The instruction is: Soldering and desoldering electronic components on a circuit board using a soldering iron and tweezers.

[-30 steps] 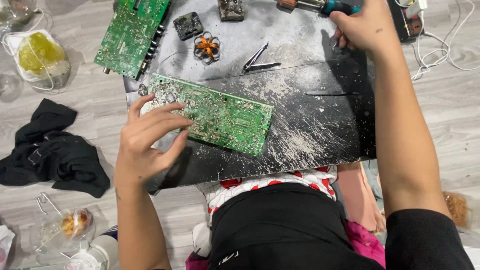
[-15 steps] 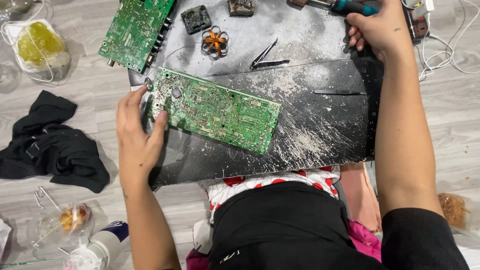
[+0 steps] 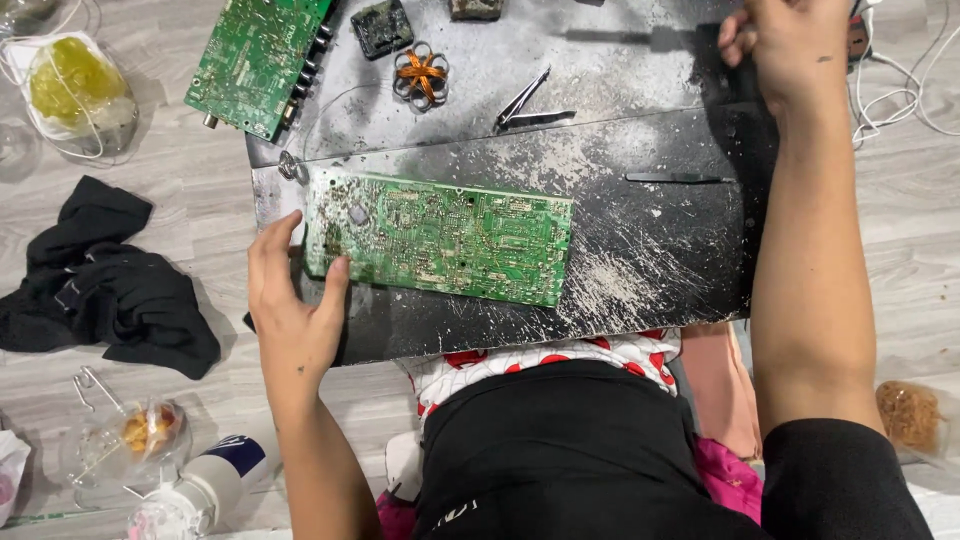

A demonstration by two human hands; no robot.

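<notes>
Green and crowded with solder points, the circuit board (image 3: 440, 238) lies flat on the black metal sheet (image 3: 660, 250), near its left half, with its long side running left to right. The left hand (image 3: 292, 310) grips the board's left end: the thumb presses on the top face at the lower left corner, and the fingers curl around the short edge. The sheet under the board is scuffed and dusted with pale grit, thickest just right of the board.

At the far right corner of the sheet the right hand (image 3: 790, 45) is closed into a loose fist; what it grasps cannot be made out, since the picture's top edge cuts it off. A thin dark strip (image 3: 680, 179) lies on the sheet between the board and that arm.

Further up the sheet sit metal tweezers (image 3: 528, 105), a small copper coil (image 3: 421, 76) and a dark square component (image 3: 382, 26). A second green circuit board (image 3: 262, 60) rests tilted over the sheet's upper left corner.

On the grey wooden floor to the left lie a crumpled black cloth (image 3: 105, 280) and a plastic bag with yellow contents (image 3: 75, 90). Lower left are a clear bag holding small parts (image 3: 135, 445) and a white bottle (image 3: 205, 480) on its side. White cables (image 3: 900, 90) trail at the upper right, and a bag of brown wiry material (image 3: 912, 415) sits at the right edge.
</notes>
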